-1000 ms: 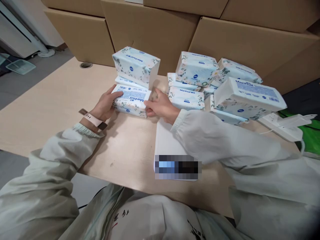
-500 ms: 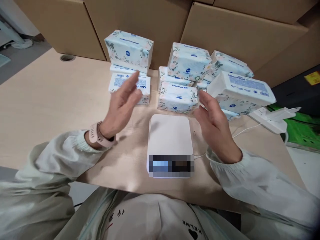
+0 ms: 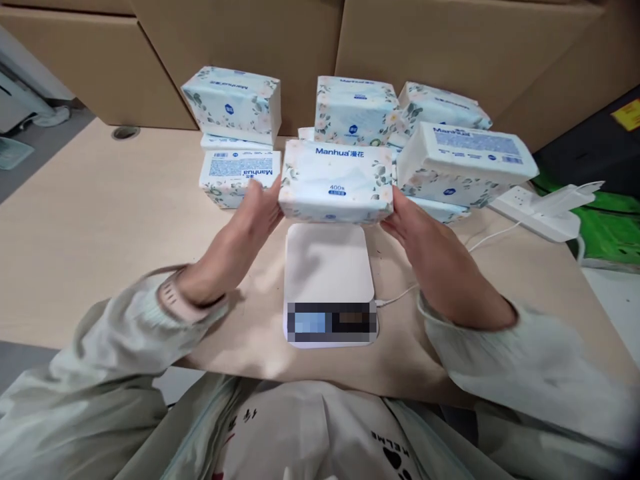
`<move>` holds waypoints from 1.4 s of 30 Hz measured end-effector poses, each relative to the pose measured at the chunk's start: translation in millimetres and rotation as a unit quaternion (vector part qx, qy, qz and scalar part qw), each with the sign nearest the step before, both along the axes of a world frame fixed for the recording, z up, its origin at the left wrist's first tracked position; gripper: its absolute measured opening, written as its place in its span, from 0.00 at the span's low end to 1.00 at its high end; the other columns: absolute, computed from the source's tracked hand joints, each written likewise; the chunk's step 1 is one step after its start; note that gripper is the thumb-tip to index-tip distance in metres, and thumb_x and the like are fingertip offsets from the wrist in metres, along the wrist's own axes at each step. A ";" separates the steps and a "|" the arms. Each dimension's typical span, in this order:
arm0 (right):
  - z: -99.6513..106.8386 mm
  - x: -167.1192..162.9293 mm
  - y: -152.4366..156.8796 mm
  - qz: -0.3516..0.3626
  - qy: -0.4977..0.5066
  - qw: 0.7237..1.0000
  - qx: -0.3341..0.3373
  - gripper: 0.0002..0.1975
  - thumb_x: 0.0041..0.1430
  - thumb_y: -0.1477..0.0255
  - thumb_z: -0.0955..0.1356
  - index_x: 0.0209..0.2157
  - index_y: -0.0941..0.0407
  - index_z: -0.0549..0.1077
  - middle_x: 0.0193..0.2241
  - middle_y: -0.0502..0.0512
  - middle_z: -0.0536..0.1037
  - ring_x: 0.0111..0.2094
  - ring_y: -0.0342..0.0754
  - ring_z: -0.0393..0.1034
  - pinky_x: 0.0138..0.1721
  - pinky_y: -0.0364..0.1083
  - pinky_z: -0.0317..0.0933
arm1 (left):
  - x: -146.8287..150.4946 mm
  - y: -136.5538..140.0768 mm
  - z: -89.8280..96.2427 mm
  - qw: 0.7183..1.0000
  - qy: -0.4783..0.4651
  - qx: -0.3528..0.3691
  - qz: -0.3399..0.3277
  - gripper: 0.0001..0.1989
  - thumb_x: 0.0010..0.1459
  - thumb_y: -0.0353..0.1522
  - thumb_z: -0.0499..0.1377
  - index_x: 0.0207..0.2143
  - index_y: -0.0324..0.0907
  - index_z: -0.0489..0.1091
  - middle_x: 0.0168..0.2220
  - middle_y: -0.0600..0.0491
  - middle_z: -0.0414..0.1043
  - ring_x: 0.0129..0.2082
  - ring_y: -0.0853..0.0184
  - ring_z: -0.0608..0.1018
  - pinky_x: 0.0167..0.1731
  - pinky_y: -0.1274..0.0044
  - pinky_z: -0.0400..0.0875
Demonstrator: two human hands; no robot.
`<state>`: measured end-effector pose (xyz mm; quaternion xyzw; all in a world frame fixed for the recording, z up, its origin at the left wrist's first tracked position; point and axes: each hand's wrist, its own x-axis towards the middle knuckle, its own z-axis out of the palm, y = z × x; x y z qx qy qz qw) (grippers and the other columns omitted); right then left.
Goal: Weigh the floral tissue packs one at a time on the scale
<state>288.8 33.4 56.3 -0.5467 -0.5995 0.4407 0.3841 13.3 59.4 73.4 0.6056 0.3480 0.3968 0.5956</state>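
Note:
A floral pack of tissues [image 3: 337, 177] marked "Manhua" is held up between my two hands. My left hand [image 3: 250, 223] presses on its left end, and my right hand [image 3: 425, 243] grips its right end. Just below and nearer to me lies a white digital scale [image 3: 327, 263] on the table, its display blurred out and a white cable plugged in at its right side. Behind the held pack stands another tissue pack [image 3: 354, 110]. To the left, close to my left fingers, lies a tissue pack [image 3: 235, 175] with its printed label facing up.
More tissue packs are stacked at the left [image 3: 233, 103] and right [image 3: 467, 163]. Cardboard boxes [image 3: 240, 60] form a wall behind the table [image 3: 125, 233]. A white power strip [image 3: 537, 217] with a cable sits at the right edge, beside a green item [image 3: 610, 230].
Both hands have closed in on the ends of the middle front tissue pack. That pack has been lifted and brought closer to me. The view has shifted slightly.

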 end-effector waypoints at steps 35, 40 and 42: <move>-59.6 24.1 -74.1 -0.037 0.045 0.994 0.094 0.29 0.77 0.48 0.60 0.74 0.32 0.67 0.75 0.37 0.71 0.81 0.59 0.58 0.83 0.67 0.53 | -12.7 -80.6 -49.4 0.985 -0.040 -0.043 0.164 0.31 0.79 0.58 0.44 0.66 0.61 0.78 0.75 0.66 0.68 0.82 0.56 0.60 0.86 0.59 0.47; -62.6 21.7 -73.2 -0.028 0.089 0.989 0.117 0.25 0.79 0.55 0.60 0.72 0.31 0.70 0.73 0.34 0.72 0.80 0.57 0.60 0.85 0.67 0.49 | -13.6 -80.5 -50.8 0.984 -0.056 -0.043 0.163 0.30 0.79 0.57 0.43 0.64 0.63 0.79 0.73 0.69 0.71 0.82 0.57 0.60 0.86 0.59 0.45; -65.3 22.6 -73.1 -0.025 0.098 0.988 0.118 0.24 0.80 0.57 0.60 0.71 0.29 0.70 0.73 0.31 0.72 0.80 0.55 0.60 0.86 0.65 0.48 | -13.7 -79.5 -50.8 0.984 -0.056 -0.043 0.161 0.30 0.79 0.58 0.44 0.65 0.63 0.79 0.73 0.68 0.70 0.82 0.57 0.60 0.86 0.58 0.45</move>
